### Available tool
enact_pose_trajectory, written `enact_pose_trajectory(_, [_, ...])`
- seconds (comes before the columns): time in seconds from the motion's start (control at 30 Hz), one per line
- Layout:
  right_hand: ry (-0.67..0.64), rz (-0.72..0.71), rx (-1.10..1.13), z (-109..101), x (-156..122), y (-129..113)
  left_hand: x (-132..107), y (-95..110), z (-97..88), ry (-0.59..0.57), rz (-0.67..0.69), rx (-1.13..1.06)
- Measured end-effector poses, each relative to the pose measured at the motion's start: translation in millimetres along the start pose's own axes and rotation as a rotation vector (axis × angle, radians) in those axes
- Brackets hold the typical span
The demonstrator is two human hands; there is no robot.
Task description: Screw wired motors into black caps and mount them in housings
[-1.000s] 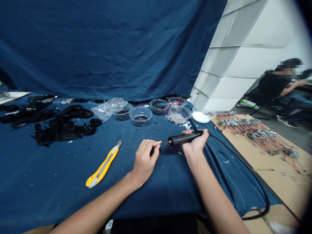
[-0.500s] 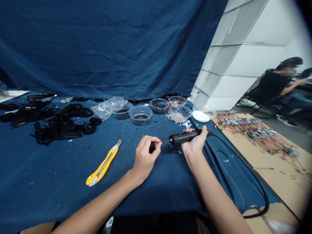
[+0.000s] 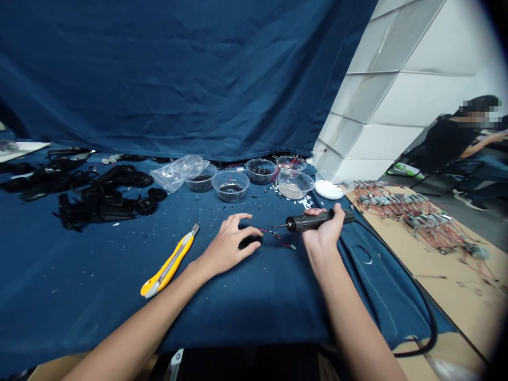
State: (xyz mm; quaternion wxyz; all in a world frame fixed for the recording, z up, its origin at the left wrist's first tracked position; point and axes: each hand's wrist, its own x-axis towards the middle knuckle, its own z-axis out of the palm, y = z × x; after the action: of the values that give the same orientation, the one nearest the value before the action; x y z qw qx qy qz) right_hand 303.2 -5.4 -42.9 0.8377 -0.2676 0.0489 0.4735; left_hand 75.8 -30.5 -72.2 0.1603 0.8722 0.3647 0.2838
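Observation:
My right hand (image 3: 323,230) is wrapped around a black corded electric screwdriver (image 3: 307,221), held level above the blue cloth. The thin bit points left, toward my left hand (image 3: 226,243). That hand is open, its fingers apart, with thumb and forefinger on either side of a small rounded black part (image 3: 250,241) on the cloth. Whether they touch it, I cannot tell. A thin red and black wire (image 3: 281,241) runs right from the black part to a tiny green connector (image 3: 292,246). Left of my hands lies a yellow utility knife (image 3: 170,262).
Clear plastic bowls (image 3: 230,194) of small black parts stand behind my hands, near a bowl of white bits (image 3: 329,189) and a plastic bag (image 3: 177,172). Black parts (image 3: 99,203) pile up at left. Wired motors (image 3: 428,219) cover cardboard at right. A person (image 3: 456,137) sits beyond.
My left fingers have parted from their pinch at the screwdriver tip, and the hand has spread beside the black part. The screwdriver has shifted slightly right, away from that hand.

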Motion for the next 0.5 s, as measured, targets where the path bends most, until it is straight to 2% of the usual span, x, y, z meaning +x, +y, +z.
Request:
enact_pose_trajectory(0.07, [-0.002, -0.001, 0.015, 0.5, 0.4, -2.4, 0.0, -10.0, 3.5, -0.108, 0.010, 0.016])
enact_pose_trajectory(0.13, [-0.005, -0.008, 0.023, 1.1, -0.5, -3.8, 0.8, -17.1, 9.1, -0.149, 0.018, 0.006])
enact_pose_trajectory(0.2, [-0.013, -0.016, 0.024, 1.6, -1.9, -4.5, 2.8, -20.3, 13.8, -0.137, -0.002, -0.041])
enact_pose_trajectory(0.27, [-0.020, -0.020, 0.022, 2.0, -3.1, -5.4, 5.8, -19.9, 15.4, -0.088, -0.098, -0.148])
enact_pose_trajectory(0.33, [-0.023, -0.017, 0.021, 3.1, -4.3, -6.9, 9.3, -16.8, 13.1, -0.016, -0.277, -0.376])
enact_pose_trajectory(0.4, [-0.029, -0.013, 0.025, 5.7, -7.1, -9.0, 12.3, -11.9, 8.0, 0.028, -0.432, -0.766])
enact_pose_trajectory(0.5, [-0.063, -0.075, 0.016, 13.1, -17.8, -12.7, 14.3, -2.8, 0.3, 0.020, -0.495, -1.381])
